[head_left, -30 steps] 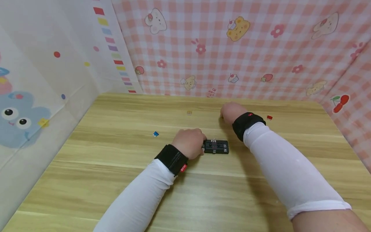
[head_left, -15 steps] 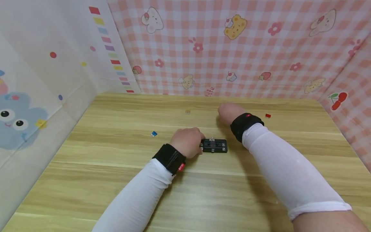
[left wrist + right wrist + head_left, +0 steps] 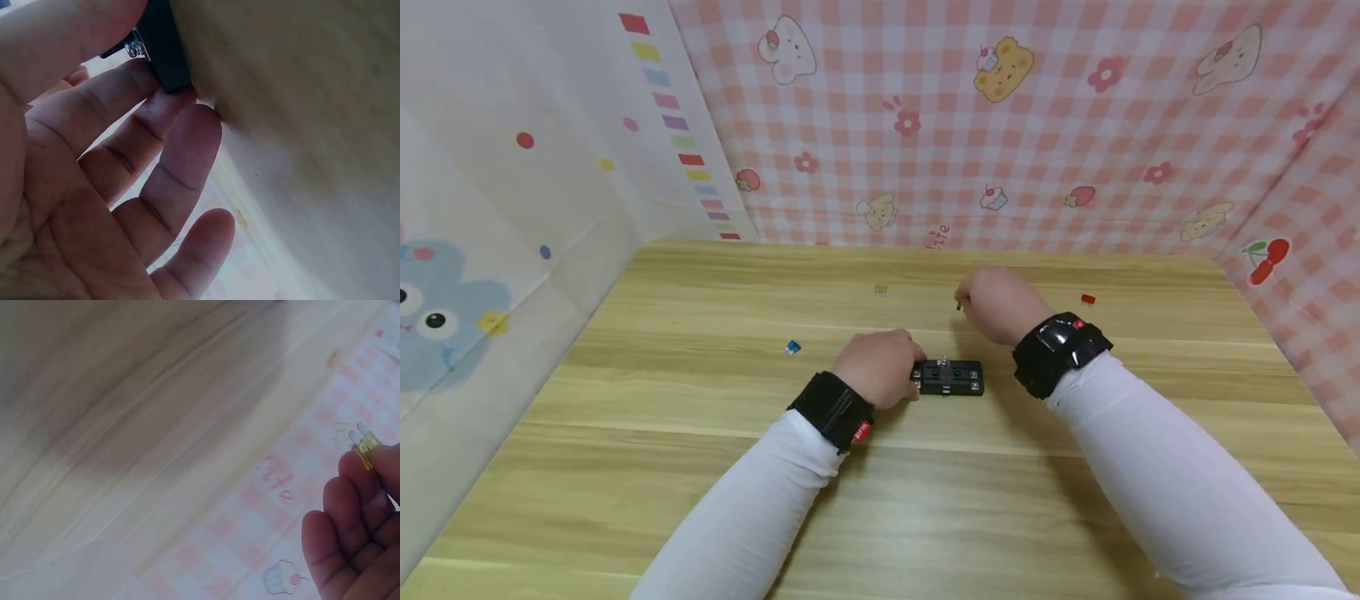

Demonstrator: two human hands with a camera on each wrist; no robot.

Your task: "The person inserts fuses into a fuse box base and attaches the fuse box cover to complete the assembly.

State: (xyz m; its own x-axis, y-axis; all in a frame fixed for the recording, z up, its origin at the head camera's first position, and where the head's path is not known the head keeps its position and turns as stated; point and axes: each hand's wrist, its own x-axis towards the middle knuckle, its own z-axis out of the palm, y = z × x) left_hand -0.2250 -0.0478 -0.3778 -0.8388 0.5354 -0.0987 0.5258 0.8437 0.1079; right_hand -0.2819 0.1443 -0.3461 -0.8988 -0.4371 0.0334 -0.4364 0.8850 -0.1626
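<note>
My left hand (image 3: 878,367) grips the left end of a black fuse block (image 3: 953,379), thumb on one side and fingers on the other. Metal terminals show on top of the block, which lies on the table. In the left wrist view the block's dark end (image 3: 164,53) sits between thumb and fingertips. A small yellow blade fuse (image 3: 367,449) is pinched between thumb and index finger of my right hand (image 3: 1003,304), its two metal prongs pointing away from the fingers. This hand is raised behind and to the right of the block.
A blue blade fuse (image 3: 793,347) lies left of my left hand. Farther back is a pale, yellowish fuse (image 3: 881,290), and a red fuse (image 3: 1088,299) lies to the right. A pink checked cloth wall (image 3: 850,100) borders the wooden table (image 3: 910,508) at the back.
My right hand has turned at the wrist and lifted, bringing the yellow fuse into sight in its pinch. The left hand keeps its grip on the block. The head view has shifted slightly.
</note>
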